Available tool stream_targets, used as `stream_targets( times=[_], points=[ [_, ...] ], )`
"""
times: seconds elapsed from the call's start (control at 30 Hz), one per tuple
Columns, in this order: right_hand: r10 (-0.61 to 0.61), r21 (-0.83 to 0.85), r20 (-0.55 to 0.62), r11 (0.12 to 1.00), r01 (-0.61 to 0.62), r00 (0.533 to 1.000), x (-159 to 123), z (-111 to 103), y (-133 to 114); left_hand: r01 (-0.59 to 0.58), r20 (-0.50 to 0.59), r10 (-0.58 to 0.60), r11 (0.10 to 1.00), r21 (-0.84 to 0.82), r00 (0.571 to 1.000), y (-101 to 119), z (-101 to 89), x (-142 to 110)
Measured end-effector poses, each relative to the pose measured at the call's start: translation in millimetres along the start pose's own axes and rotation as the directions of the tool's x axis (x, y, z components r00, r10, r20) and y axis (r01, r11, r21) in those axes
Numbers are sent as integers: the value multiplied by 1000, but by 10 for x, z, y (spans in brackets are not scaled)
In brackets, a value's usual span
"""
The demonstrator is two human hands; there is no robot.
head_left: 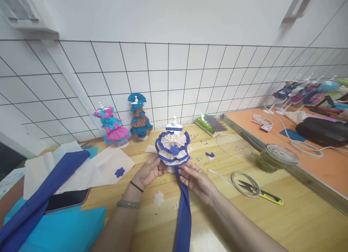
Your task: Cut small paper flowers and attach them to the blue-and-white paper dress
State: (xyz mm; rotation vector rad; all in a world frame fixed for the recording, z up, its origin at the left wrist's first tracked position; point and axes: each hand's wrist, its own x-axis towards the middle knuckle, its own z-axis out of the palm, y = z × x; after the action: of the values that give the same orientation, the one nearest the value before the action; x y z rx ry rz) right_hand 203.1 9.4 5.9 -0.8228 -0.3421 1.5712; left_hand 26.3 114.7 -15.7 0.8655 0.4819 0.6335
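A small white dress form (174,128) stands upright on the wooden table, wearing a ruffled paper dress (174,157) in cream with dark blue edging. A blue flower sits at its waist. My left hand (153,171) pinches the lower left edge of the skirt. On the other side, the fingers of my right hand (196,177) close at the hem around the top of a long blue crepe paper strip (184,212). That strip hangs from the hem down the table toward me. A pale paper flower (159,198) lies just in front of my left hand.
Two dressed forms, one pink and blue (115,130), one teal and brown (140,118), stand at the back left. Folded crepe paper (92,168) lies left. Right are a tape roll (246,185), yellow-handled snips (272,197), a lidded tub (277,157) and an orange board (272,136).
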Motion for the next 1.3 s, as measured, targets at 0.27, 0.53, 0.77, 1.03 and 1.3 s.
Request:
stream_targets(
  times=[0.27,0.53,0.77,1.03,1.3],
  points=[
    [5,-22,-130,1000,-8,992,-151,-210,-115,160,-3,-173,907,390,985,328,11,-170],
    [-222,-352,-135,922,162,966,-247,-223,-173,134,-117,-81,811,570,990,659,298,-347],
    [-482,-773,295,386,503,825,-320,173,-209,-36,-268,163,906,422,950,512,719,-241],
    [-463,-870,461,-66,489,757,-195,338,-235,-80,-236,156,949,304,959,412,809,-166],
    [-361,-809,523,-495,316,772,-139,368,-201,-89,-162,102,992,86,982,318,798,-107]
  ],
)
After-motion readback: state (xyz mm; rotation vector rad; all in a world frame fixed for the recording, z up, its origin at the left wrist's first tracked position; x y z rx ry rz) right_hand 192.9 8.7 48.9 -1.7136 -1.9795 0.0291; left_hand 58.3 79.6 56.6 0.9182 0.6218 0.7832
